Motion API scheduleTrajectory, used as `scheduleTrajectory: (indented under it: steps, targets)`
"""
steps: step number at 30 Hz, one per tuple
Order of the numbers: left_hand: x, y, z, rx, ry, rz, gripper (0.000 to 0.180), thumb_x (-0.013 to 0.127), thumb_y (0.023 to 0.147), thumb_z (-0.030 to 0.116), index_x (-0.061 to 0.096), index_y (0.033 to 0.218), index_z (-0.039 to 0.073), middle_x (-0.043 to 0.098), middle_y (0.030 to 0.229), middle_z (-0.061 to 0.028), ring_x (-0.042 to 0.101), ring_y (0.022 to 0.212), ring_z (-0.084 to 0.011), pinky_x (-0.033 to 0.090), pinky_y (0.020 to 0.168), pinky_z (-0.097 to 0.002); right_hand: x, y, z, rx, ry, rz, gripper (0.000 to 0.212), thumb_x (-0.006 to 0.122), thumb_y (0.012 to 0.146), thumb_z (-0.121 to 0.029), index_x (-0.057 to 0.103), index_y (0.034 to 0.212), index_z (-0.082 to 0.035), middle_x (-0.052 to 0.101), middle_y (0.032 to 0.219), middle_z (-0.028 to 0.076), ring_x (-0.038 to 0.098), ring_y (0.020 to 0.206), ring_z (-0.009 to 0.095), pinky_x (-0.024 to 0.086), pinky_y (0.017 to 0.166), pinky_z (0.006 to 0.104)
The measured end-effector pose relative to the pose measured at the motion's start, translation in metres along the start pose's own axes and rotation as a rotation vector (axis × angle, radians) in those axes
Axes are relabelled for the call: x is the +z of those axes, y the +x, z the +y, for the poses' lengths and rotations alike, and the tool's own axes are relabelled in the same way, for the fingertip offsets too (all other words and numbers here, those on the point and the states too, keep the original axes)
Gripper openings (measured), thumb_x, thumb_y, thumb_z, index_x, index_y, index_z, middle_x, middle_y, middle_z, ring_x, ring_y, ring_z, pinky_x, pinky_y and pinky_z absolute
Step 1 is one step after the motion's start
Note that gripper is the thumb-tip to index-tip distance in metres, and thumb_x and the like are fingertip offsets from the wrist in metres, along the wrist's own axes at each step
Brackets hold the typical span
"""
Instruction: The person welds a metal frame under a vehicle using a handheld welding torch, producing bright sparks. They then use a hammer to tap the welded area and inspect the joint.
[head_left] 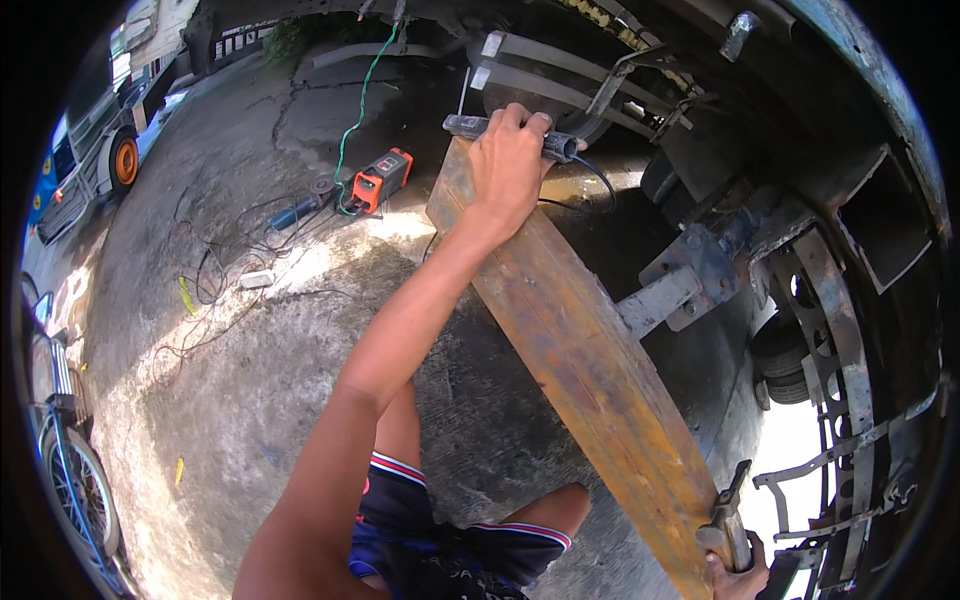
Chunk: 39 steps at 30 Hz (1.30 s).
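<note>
Right hand (738,575): near right, clenched on a hammer (733,520).
Left hand (510,160): far, grasping an electrode holder (505,132) atop the beam (580,350).

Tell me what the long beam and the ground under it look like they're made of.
The long beam looks like steel, bare and unpainted: flat hard faces with orange-brown rust and dark scorched patches. The ground looks like old concrete: grey, rough, stained and cracked. The left hand grips a dark tool handle, probably plastic.

Harsh daylight, glare patches on the concrete ground (250,380), deep shade under the vehicle chassis (800,200), fisheye-bent black edges.
</note>
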<state>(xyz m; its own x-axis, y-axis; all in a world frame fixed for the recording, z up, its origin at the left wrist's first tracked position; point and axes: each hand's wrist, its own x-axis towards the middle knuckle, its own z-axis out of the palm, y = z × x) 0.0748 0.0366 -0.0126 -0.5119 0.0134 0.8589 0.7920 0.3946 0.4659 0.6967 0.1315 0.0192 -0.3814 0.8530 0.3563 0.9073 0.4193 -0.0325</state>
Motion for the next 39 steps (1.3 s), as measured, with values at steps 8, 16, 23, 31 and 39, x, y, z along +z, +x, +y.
scheduleTrajectory:
  steps: [8,16,23,31,39]
  targets:
    - [0.007,-0.004,0.008,0.059,0.146,-0.009,0.044,0.092,0.077,0.023,0.069,0.105,-0.002,0.063,0.111,-0.0174,0.063,0.110,-0.0369,0.060,0.083,-0.0455,-0.003,0.003,0.005,0.029,0.021,-0.084,0.075,0.098,0.073,-0.049,0.072,0.135,-0.016,0.080,0.103,0.016,0.077,0.092,0.032,0.060,0.085,0.0466]
    - [0.000,0.007,0.025,0.002,0.087,-0.073,0.049,0.094,0.073,0.028,0.077,0.112,0.003,0.067,0.109,-0.0127,0.066,0.108,-0.0342,0.058,0.080,-0.0499,-0.004,0.000,-0.002,0.008,0.031,-0.038,0.073,0.098,0.073,-0.048,0.073,0.132,-0.015,0.079,0.102,0.018,0.077,0.092,0.031,0.059,0.086,0.0470]
    - [0.001,-0.002,0.017,-0.019,-0.028,-0.018,0.049,0.092,0.077,0.042,0.076,0.099,0.002,0.064,0.105,-0.0147,0.062,0.109,-0.0352,0.058,0.076,-0.0482,-0.005,-0.001,-0.007,0.004,0.078,-0.031,0.074,0.099,0.071,-0.049,0.074,0.131,-0.013,0.079,0.102,0.018,0.076,0.091,0.033,0.059,0.085,0.0473]
    - [0.013,0.002,0.016,0.018,0.006,-0.075,0.047,0.091,0.079,0.040,0.079,0.105,0.003,0.066,0.108,-0.0156,0.062,0.112,-0.0355,0.059,0.077,-0.0492,0.000,0.002,0.006,-0.062,0.066,-0.019,0.075,0.099,0.073,-0.050,0.073,0.132,-0.011,0.079,0.101,0.020,0.076,0.091,0.033,0.060,0.084,0.0467]
    - [0.021,0.007,0.016,0.037,0.052,-0.078,0.045,0.090,0.078,0.041,0.080,0.103,0.004,0.067,0.106,-0.0164,0.063,0.110,-0.0358,0.060,0.075,-0.0483,0.002,0.005,0.017,0.034,0.014,-0.131,0.075,0.098,0.076,-0.048,0.069,0.135,-0.012,0.080,0.099,0.014,0.076,0.087,0.023,0.060,0.080,0.0410]
